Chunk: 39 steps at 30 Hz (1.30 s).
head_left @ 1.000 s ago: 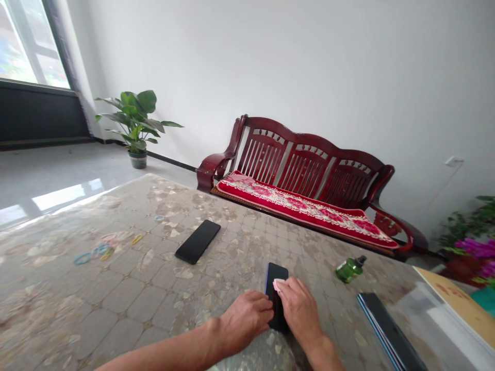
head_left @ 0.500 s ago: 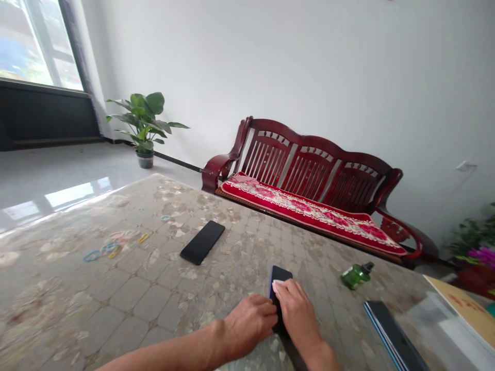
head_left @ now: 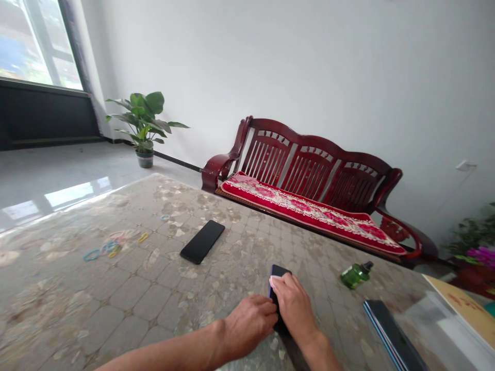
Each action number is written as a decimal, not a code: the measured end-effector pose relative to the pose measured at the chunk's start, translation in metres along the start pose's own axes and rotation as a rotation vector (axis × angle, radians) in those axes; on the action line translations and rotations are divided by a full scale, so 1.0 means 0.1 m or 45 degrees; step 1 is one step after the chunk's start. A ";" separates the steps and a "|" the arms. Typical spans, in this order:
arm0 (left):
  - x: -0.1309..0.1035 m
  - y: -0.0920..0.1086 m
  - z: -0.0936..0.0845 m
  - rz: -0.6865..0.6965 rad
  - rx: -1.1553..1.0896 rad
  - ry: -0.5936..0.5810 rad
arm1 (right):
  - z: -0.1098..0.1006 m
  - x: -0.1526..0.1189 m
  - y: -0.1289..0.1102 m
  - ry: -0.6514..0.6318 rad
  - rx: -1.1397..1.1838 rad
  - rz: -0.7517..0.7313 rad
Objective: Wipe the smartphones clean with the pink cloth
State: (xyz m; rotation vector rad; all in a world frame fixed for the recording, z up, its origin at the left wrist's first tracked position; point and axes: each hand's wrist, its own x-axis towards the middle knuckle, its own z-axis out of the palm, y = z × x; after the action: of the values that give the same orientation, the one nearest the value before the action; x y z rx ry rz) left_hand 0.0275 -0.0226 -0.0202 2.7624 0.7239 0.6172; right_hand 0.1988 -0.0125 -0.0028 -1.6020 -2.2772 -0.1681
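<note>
A dark phone with a blue edge lies on the patterned table cover, partly hidden by both hands. My left hand has its fingers curled on the phone's left edge, gripping it. Over the phone's upper part, my right hand pinches a small pale pink piece, perhaps a cloth or pad, against the screen. Another black phone lies flat further back to the left.
Colored bands lie at the left. To the right are a green bottle, a dark folded device or case and a yellowish box. A red wooden bench stands behind the table.
My right hand has shifted slightly up and left over the phone with the pink piece. The left hand stays in place.
</note>
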 end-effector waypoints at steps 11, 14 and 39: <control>-0.01 0.00 0.07 0.006 0.053 0.007 | 0.05 0.30 0.16 0.041 -0.088 0.077; 0.00 0.00 0.07 0.000 0.036 0.001 | 0.00 0.09 0.09 0.012 -0.029 0.037; -0.01 0.02 0.04 0.010 0.059 -0.001 | -0.04 -0.02 0.29 0.023 -0.030 0.155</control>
State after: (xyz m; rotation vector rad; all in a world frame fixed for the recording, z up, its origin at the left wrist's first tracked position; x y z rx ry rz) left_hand 0.0295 -0.0250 -0.0236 2.8088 0.7370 0.6085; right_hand 0.2267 -0.0051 -0.0028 -1.7377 -2.1647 -0.1787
